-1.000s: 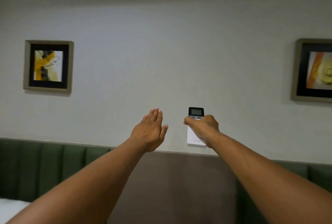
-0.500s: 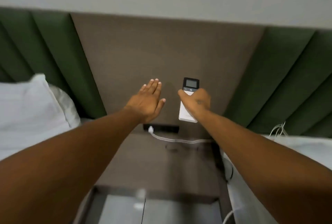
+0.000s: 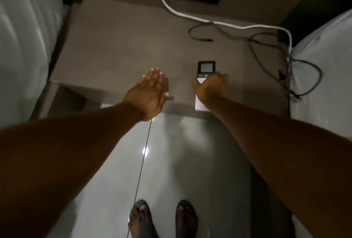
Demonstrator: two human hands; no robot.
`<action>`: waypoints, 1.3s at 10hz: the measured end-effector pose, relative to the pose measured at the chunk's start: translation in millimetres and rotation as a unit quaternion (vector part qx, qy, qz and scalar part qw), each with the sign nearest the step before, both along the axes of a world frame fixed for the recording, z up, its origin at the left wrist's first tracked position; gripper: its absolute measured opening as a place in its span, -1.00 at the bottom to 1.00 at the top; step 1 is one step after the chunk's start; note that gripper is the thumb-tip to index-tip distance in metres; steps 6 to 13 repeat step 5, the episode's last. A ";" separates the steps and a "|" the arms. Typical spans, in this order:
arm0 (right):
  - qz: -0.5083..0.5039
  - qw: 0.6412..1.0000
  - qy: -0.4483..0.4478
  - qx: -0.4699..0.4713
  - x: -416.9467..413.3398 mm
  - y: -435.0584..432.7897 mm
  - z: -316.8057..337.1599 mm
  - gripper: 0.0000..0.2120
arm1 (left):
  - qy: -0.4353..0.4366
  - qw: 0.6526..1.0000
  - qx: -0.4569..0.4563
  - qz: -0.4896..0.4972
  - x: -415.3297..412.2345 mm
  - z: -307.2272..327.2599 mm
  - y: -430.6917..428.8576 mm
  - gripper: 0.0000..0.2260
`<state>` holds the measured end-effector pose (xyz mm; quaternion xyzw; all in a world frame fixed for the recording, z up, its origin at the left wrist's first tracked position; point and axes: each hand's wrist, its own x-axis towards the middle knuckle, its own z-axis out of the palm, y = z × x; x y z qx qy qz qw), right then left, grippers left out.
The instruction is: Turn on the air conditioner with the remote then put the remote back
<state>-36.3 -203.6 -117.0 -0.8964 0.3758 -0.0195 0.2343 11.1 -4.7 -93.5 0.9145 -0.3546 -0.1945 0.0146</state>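
The right hand (image 3: 211,89) grips the remote (image 3: 205,77) around its middle over the near edge of the nightstand (image 3: 118,51), the long axis running near to far with the dark screen end pointing far toward the wall; whether it touches the top I cannot tell. The left hand (image 3: 148,94) hovers flat and empty, fingers together, just left of it. A white cable (image 3: 190,15) trails across the far right.
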 end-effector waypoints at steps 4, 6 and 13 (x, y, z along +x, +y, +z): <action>-0.018 0.998 0.040 -0.047 31.7 -16.4 -37.6 -0.11 | 0.035 0.999 -0.004 -0.003 20.7 -38.6 -32.5 -0.39; -0.017 0.998 0.058 -0.028 25.5 -21.7 -3.0 -0.22 | 0.007 1.000 -0.007 -0.029 33.7 -2.7 -35.5 -0.39; -0.017 0.998 0.058 -0.028 25.5 -21.7 -3.0 -0.22 | 0.007 1.000 -0.007 -0.029 33.7 -2.7 -35.5 -0.39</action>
